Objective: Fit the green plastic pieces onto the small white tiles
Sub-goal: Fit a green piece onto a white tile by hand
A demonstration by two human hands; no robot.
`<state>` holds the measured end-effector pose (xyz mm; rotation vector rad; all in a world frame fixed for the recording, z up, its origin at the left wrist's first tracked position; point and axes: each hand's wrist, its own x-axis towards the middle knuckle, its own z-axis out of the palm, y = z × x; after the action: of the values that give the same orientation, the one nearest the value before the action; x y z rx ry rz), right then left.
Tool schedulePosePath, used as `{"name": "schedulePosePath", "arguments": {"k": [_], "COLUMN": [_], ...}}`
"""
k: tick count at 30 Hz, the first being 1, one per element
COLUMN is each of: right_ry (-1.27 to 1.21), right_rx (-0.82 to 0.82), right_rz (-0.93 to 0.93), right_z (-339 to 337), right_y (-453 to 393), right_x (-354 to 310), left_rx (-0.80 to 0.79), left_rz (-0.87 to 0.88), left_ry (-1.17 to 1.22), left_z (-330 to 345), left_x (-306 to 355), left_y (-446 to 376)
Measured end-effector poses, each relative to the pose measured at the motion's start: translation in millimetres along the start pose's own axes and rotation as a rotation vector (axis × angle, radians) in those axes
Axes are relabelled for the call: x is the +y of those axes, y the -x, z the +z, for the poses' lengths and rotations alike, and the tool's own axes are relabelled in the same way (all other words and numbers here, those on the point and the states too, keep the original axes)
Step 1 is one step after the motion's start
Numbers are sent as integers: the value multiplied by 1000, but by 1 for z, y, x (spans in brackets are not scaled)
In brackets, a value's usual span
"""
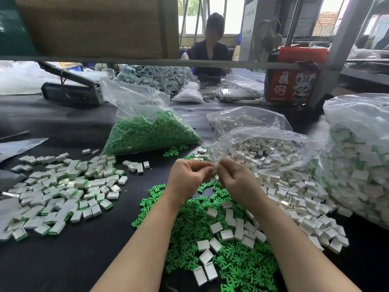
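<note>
Hands meet at centre frame above a black worktop [73,260]: the left hand [186,175] and right hand [235,178] together pinch one small white tile [214,170] between their fingertips, each grip narrow. Loose green pieces [231,268] lie heaped directly below; fitted tiles [63,192] spread at left.

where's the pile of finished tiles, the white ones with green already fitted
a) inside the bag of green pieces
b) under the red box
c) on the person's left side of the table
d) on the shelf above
c) the finished tiles, white with green edges showing, lie spread on the black table left of the left hand.
</note>
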<state>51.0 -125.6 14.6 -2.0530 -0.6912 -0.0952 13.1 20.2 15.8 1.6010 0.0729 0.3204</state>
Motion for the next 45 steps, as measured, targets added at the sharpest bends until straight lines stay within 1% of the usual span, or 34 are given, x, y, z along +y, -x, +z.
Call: {"name": "schedulePosePath", "arguments": {"k": [4,9,13,16,19,24,26,29,34,45], "right_ry": [10,1,78,117,-12,-488,-571,-561,-489,-382], "right_rx": [22,5,15,63,102,246,266,252,208,238], "right_rz": [-16,-24,-36,-8,39,198,218,183,133,36], "right_z": [1,0,0,3,6,3,2,2,5,7], "right_y": [0,0,0,-1,-3,-3,-3,-3,-3,-3], "right_x": [-1,-1,1,2,-1,0,0,0,1,1], "left_rx": [17,-12,-21,-7,13,35,33,19,-6,-49], "left_rz": [20,27,22,25,29,-63,-98,-112,-121,-81], "left_ry": [16,29,-8,-3,1,102,165,207,210,157], "left_z": [1,-2,-2,-2,-3,-6,-7,-7,-6,-2], "left_x": [-1,-1,-2,-3,-4,-5,-5,-3,-1,1], "left_y": [-1,0,-1,-1,-2,-3,-3,-3,-3,-1]}}
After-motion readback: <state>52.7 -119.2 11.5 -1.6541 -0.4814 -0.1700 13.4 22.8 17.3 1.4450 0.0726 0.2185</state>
